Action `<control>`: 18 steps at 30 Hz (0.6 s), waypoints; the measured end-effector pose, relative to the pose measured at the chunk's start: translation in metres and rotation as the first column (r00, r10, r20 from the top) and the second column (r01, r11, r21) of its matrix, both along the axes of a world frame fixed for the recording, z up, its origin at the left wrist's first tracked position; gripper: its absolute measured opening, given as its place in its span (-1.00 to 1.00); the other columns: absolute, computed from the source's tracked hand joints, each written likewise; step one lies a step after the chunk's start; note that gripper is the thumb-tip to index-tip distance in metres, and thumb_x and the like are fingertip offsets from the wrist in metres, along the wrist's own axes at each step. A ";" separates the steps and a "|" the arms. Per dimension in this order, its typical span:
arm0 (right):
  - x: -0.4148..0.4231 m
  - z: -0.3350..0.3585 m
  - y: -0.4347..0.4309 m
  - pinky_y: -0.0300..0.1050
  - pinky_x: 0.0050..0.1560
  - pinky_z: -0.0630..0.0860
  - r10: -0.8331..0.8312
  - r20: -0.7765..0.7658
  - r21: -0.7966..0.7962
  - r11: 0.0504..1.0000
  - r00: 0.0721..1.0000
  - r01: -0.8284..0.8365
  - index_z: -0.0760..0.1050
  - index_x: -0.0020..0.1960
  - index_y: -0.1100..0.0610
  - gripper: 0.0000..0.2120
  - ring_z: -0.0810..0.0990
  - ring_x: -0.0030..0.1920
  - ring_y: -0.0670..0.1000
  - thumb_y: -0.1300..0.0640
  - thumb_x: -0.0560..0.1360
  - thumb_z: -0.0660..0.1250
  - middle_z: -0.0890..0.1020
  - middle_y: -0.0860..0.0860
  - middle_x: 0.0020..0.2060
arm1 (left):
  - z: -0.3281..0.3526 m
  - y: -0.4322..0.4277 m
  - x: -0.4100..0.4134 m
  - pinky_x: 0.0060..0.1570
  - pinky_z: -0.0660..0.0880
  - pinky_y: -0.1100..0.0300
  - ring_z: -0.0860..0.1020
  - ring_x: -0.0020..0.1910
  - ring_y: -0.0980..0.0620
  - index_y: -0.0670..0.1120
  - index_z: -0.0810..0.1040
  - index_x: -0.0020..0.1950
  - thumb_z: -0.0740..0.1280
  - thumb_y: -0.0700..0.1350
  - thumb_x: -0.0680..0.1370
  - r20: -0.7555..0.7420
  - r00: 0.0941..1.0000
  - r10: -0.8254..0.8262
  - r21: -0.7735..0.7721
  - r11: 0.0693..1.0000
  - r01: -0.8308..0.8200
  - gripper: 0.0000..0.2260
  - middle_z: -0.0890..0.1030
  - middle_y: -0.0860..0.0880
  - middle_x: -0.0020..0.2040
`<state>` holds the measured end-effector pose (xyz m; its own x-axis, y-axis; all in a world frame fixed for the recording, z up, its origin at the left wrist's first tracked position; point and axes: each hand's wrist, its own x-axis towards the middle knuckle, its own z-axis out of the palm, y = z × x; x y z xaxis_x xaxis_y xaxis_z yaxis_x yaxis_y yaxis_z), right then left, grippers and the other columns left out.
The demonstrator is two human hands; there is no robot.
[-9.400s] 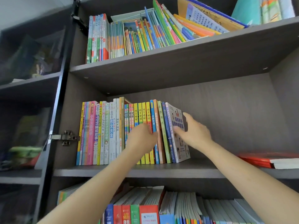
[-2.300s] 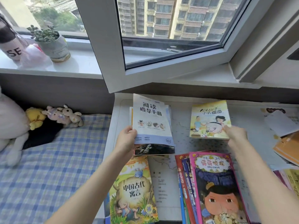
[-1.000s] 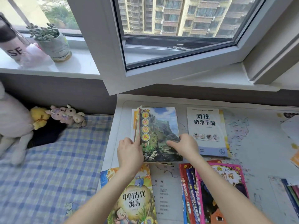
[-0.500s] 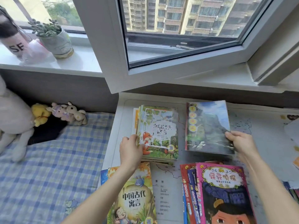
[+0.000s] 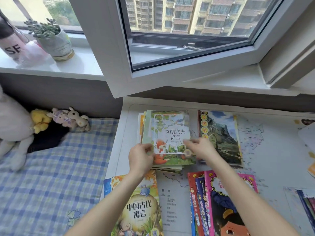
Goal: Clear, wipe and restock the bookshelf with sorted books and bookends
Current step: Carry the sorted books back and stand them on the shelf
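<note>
1. Between your two hands lies the fox book (image 5: 170,132), topmost on a stack (image 5: 172,166) of thin books on the desk (image 5: 272,150). Its cover is blurred, so its title cannot be read.
2. Your left hand (image 5: 141,159) is grasping: the fingers are curled round the fox book's near left corner.
3. Your right hand (image 5: 199,149) pinches the same book at its near right corner, with thumb and fingers closed on the edge.
4. Just right of your right hand, a mountain-cover book (image 5: 219,137) lies flat and face up, just beside the stack.
5. Under your left forearm, nearer to you than the hand, a yellow fable book (image 5: 141,210) lies face up.
6. Under your right forearm, pink-cover books (image 5: 219,201) lie fanned and face up.
7. Well to the left of your left hand, plush toys (image 5: 68,116) sit at the head of a checked bedcover (image 5: 51,176).
</note>
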<state>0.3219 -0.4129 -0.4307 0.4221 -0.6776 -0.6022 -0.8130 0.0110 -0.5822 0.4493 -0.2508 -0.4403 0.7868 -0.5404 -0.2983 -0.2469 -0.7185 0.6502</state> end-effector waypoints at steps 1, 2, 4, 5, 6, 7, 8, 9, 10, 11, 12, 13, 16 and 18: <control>0.003 -0.003 0.004 -0.07 -0.03 0.49 0.041 -0.039 -0.049 0.998 0.998 -0.043 0.47 0.25 0.25 -0.50 0.59 -0.08 0.07 -0.10 0.50 0.36 0.63 0.15 0.02 | -0.001 -0.001 -0.001 -0.09 0.41 0.23 0.58 0.01 -0.08 -0.15 0.66 0.08 0.36 -0.23 0.49 0.041 0.998 -0.046 0.033 0.998 0.044 -0.81 0.62 -0.10 0.03; 0.005 -0.003 0.006 -0.08 -0.09 0.48 0.059 -0.075 -0.112 0.991 0.995 -0.068 0.50 0.14 0.23 -0.57 0.59 -0.11 0.08 -0.10 0.49 0.37 0.63 0.13 -0.05 | -0.001 -0.002 -0.001 -0.01 0.38 0.21 0.54 0.10 -0.08 -0.10 0.65 0.14 0.34 -0.20 0.51 0.049 0.996 -0.070 0.058 0.996 0.067 -0.77 0.61 -0.08 0.09; 0.006 0.002 0.006 -0.09 -0.18 0.43 0.032 -0.102 -0.187 0.981 0.994 -0.051 0.51 0.07 0.25 -0.63 0.57 -0.13 0.10 -0.05 0.49 0.39 0.61 0.14 -0.08 | -0.003 -0.002 0.001 0.12 0.36 0.20 0.49 0.18 -0.06 -0.05 0.61 0.22 0.30 -0.17 0.55 0.052 0.995 -0.086 0.074 0.994 0.082 -0.74 0.57 -0.06 0.17; 0.005 0.006 0.005 -0.06 -0.16 0.45 0.015 -0.071 -0.208 0.978 0.997 -0.030 0.50 0.11 0.28 -0.64 0.57 -0.09 0.13 0.00 0.51 0.38 0.61 0.15 -0.03 | -0.003 -0.001 0.003 0.16 0.36 0.18 0.48 0.19 -0.06 -0.04 0.60 0.23 0.29 -0.17 0.56 0.053 0.996 -0.077 0.071 0.995 0.073 -0.74 0.55 -0.07 0.18; 0.003 0.013 0.005 -0.04 -0.09 0.48 0.001 -0.015 -0.212 0.977 1.000 -0.004 0.49 0.13 0.30 -0.67 0.56 -0.06 0.13 0.06 0.52 0.37 0.61 0.15 0.01 | -0.004 0.002 0.006 0.17 0.37 0.16 0.48 0.19 -0.06 -0.05 0.60 0.23 0.28 -0.17 0.57 0.044 0.998 -0.053 0.064 0.997 0.051 -0.74 0.54 -0.08 0.18; 0.000 0.023 0.006 -0.02 -0.04 0.49 -0.025 0.065 -0.190 0.981 0.998 0.037 0.48 0.17 0.30 -0.70 0.56 -0.04 0.11 0.12 0.53 0.35 0.60 0.11 0.03 | -0.003 0.004 0.008 0.14 0.41 0.14 0.50 0.16 -0.06 -0.05 0.60 0.22 0.27 -0.17 0.57 0.029 1.000 -0.011 0.050 0.999 0.010 -0.75 0.54 -0.09 0.17; -0.002 0.034 0.008 -0.02 -0.01 0.48 -0.057 0.159 -0.140 0.987 0.986 0.080 0.45 0.22 0.30 -0.69 0.56 -0.05 0.07 0.18 0.54 0.34 0.59 0.07 0.03 | -0.002 0.008 0.012 0.07 0.45 0.13 0.53 0.11 -0.06 -0.07 0.61 0.19 0.28 -0.17 0.57 -0.003 0.999 0.051 0.033 0.998 -0.051 -0.77 0.56 -0.09 0.14; -0.007 0.047 0.011 -0.02 -0.01 0.49 -0.099 0.232 -0.068 0.991 0.968 0.118 0.43 0.25 0.32 -0.68 0.57 -0.07 0.03 0.22 0.54 0.33 0.60 0.09 0.01 | -0.002 0.012 0.017 -0.01 0.48 0.13 0.55 0.04 -0.04 -0.08 0.61 0.16 0.29 -0.17 0.56 -0.060 0.990 0.129 0.003 0.992 -0.129 -0.79 0.58 -0.10 0.11; -0.013 0.059 0.016 -0.01 0.01 0.50 -0.132 0.290 0.014 0.991 0.948 0.134 0.41 0.27 0.35 -0.66 0.58 -0.07 0.00 0.26 0.54 0.33 0.61 0.09 -0.01 | -0.001 0.016 0.023 -0.06 0.48 0.14 0.55 -0.01 -0.02 -0.10 0.62 0.13 0.29 -0.18 0.56 -0.130 0.970 0.203 -0.024 0.978 -0.208 -0.81 0.60 -0.09 0.07; -0.019 0.068 0.020 0.00 0.05 0.51 -0.151 0.328 0.110 0.987 0.932 0.121 0.41 0.27 0.34 -0.65 0.61 -0.06 0.00 0.28 0.53 0.34 0.61 0.11 0.02 | 0.002 0.021 0.030 -0.07 0.49 0.14 0.55 -0.06 -0.01 -0.12 0.62 0.09 0.28 -0.18 0.56 -0.214 0.940 0.264 -0.051 0.958 -0.281 -0.83 0.62 -0.10 0.04; -0.024 0.075 0.028 -0.04 0.02 0.57 -0.136 0.352 0.208 0.976 0.926 0.065 0.44 0.26 0.25 -0.68 0.64 -0.08 -0.01 0.29 0.52 0.34 0.63 0.11 0.00 | 0.008 0.028 0.036 -0.08 0.52 0.12 0.55 -0.11 0.00 -0.15 0.61 0.05 0.27 -0.18 0.57 -0.302 0.905 0.300 -0.092 0.936 -0.340 -0.85 0.62 -0.11 0.00; -0.028 0.076 0.036 -0.11 -0.08 0.61 -0.109 0.361 0.297 0.955 0.926 -0.003 0.48 0.18 0.17 -0.75 0.67 -0.14 -0.03 0.30 0.51 0.34 0.66 0.10 -0.06 | 0.014 0.033 0.041 -0.13 0.53 0.14 0.54 -0.17 0.01 -0.17 0.60 0.01 0.25 -0.15 0.60 -0.390 0.867 0.310 -0.122 0.916 -0.383 -0.84 0.61 -0.12 -0.05; -0.027 0.060 0.084 -0.18 -0.25 0.61 -0.081 0.316 0.460 0.885 0.945 -0.077 0.49 0.08 0.14 -0.81 0.70 -0.17 0.00 0.33 0.50 0.34 0.70 0.10 -0.11 | 0.034 0.054 0.049 -0.31 0.48 0.20 0.53 -0.33 0.04 -0.11 0.58 -0.15 0.10 0.05 0.66 -0.576 0.752 0.320 -0.070 0.897 -0.436 -0.62 0.64 -0.04 -0.31; -0.023 0.043 0.121 -0.24 -0.26 0.55 -0.045 0.274 0.487 0.868 0.961 -0.098 0.48 0.14 0.16 -0.78 0.67 -0.17 -0.07 0.29 0.51 0.36 0.68 0.06 -0.06 | 0.037 0.077 0.052 -0.41 0.41 0.23 0.49 -0.40 0.02 -0.11 0.58 -0.17 0.00 0.20 0.64 -0.653 0.678 0.338 -0.011 0.890 -0.455 -0.48 0.61 -0.04 -0.40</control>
